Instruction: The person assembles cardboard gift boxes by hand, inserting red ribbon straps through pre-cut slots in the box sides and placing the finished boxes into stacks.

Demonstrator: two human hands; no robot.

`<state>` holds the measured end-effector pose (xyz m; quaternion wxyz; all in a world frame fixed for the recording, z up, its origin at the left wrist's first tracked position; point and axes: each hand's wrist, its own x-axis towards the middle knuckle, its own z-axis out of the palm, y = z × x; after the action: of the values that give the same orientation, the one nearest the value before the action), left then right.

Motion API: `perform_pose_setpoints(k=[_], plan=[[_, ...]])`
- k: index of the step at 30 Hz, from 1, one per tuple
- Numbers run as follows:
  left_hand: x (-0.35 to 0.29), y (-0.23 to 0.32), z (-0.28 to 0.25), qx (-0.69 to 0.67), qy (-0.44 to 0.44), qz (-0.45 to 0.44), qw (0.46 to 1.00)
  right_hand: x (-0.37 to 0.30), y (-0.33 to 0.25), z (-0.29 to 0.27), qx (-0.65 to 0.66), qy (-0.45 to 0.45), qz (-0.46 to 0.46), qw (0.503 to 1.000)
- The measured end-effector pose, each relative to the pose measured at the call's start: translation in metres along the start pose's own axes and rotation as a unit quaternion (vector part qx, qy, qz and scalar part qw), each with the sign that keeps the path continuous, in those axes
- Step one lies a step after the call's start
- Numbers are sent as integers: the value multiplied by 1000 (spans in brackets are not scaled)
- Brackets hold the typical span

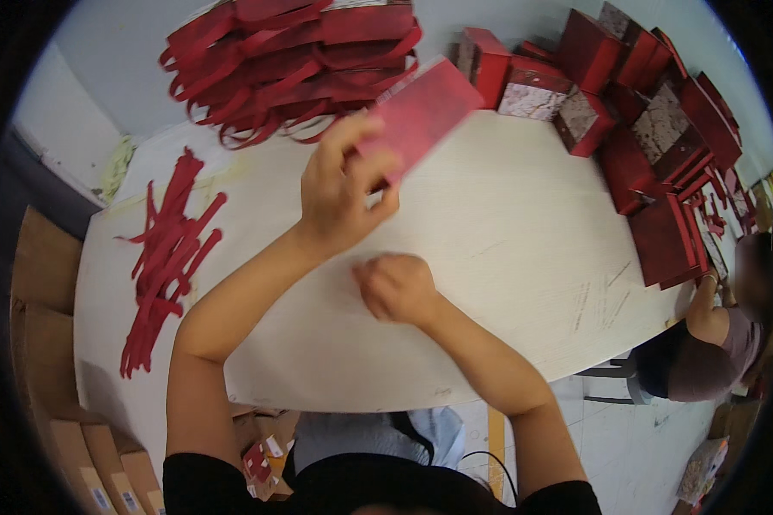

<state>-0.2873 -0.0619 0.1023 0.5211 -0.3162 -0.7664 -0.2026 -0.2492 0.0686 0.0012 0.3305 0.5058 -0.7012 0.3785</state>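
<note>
My left hand (343, 184) is raised over the far middle of the table, its fingers closed on one end of a red rectangular panel (429, 116). The panel is tilted, with its far end pointing up and right, and it is slightly blurred. Below it, nearer to me, my right hand (399, 287) hovers over the white tabletop. Its fingers are curled in, and whether anything is inside them is hidden. The two hands are apart.
Stacked red pieces with ribbon handles (292, 64) stand at the back left. Loose red ribbons (167, 266) lie at the left. Red boxes (588, 51) are piled along the right. A person (713, 343) sits at the far right. Cardboard boxes (47, 318) line the left edge.
</note>
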Motion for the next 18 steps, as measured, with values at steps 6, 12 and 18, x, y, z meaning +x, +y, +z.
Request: perform_pose_setpoints(k=[6,12,18], plan=[[-88,39,-95,77,-180,153,969,2,-68,1,51,87,-283,954],[-141,100,-142,58,-236,131,961,-9,-40,-9,134,166,-100,972],[-161,141,-153,9,-250,-7,968,0,-61,-39,230,96,334,909]])
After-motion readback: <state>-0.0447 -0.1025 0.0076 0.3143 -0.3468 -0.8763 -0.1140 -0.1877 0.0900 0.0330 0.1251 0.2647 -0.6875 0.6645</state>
